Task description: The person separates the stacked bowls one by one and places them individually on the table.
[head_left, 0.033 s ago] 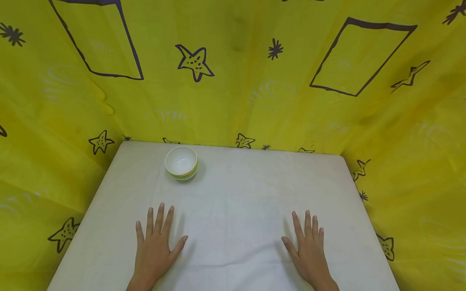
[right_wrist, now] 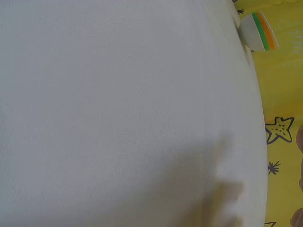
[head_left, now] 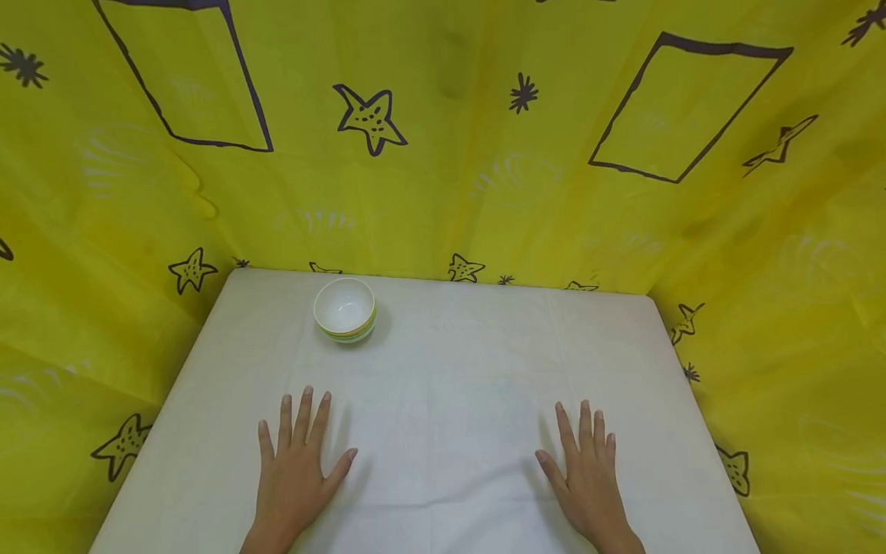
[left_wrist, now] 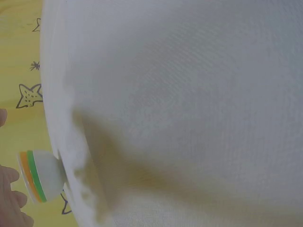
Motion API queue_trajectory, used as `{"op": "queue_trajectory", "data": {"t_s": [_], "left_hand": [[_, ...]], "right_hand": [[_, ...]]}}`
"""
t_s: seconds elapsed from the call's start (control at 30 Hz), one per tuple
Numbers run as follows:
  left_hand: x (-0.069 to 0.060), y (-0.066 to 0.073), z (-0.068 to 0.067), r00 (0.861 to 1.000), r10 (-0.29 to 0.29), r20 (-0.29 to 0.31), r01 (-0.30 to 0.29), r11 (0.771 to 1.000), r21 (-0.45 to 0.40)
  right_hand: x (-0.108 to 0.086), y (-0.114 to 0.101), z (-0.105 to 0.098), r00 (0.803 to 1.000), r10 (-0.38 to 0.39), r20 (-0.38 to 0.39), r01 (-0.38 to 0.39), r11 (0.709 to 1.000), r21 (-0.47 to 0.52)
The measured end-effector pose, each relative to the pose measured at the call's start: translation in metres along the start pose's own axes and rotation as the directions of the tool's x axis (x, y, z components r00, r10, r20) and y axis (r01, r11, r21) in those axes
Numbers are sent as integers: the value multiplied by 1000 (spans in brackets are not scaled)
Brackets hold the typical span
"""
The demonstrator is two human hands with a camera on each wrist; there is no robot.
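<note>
A white bowl (head_left: 344, 309) with orange and green bands stands upright near the back left of the table; its inside shows white with nothing in it. Nearer the front, my left hand (head_left: 294, 478) is spread palm down, a short way in front of the bowl and apart from it. My right hand (head_left: 590, 486) is held likewise on the right side, farther from the bowl. Neither hand holds anything. Shadows lie beside both hands on the cloth. The striped side of the bowl (left_wrist: 42, 176) also appears in the left wrist view, past the fingertips (left_wrist: 10, 174).
A white cloth covers the table (head_left: 457, 369), with a crease between the hands. Yellow curtains (head_left: 443, 185) printed with dark starfish and frames hang behind the back edge and along both sides.
</note>
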State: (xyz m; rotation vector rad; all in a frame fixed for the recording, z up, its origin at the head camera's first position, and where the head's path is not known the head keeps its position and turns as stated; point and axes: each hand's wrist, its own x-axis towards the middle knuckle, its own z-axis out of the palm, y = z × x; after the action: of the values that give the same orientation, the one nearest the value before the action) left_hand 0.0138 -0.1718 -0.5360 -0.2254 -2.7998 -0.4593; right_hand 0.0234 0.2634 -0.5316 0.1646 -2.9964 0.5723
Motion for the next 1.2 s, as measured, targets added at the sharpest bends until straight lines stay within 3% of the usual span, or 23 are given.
{"op": "queue_trajectory", "data": {"t_s": [0.27,0.5,0.77,1.0,1.1,1.2], "left_hand": [[0,1,1,1000,-6,14,6,1000,-8],[3,-8,1,999,-31,41,32,999,-27],[15,-14,2,996,-94,6,94,988,-126],[24,-20,5,994,-81,-74,68,984,-165],[28,-23,5,993,-95,-72,80,979,-188],[33,-26,4,989,-142,-28,131,958,-256]], "right_hand": [[-2,0,0,1000,8,-12,-8,1000,-1],[-2,-1,2,998,-15,-55,18,999,47],[4,-10,3,993,-29,-111,47,986,162],[8,-20,6,992,-47,-113,70,975,209],[8,-24,7,993,-47,-108,69,975,211],[8,-27,8,994,-45,-100,66,975,211]]}}
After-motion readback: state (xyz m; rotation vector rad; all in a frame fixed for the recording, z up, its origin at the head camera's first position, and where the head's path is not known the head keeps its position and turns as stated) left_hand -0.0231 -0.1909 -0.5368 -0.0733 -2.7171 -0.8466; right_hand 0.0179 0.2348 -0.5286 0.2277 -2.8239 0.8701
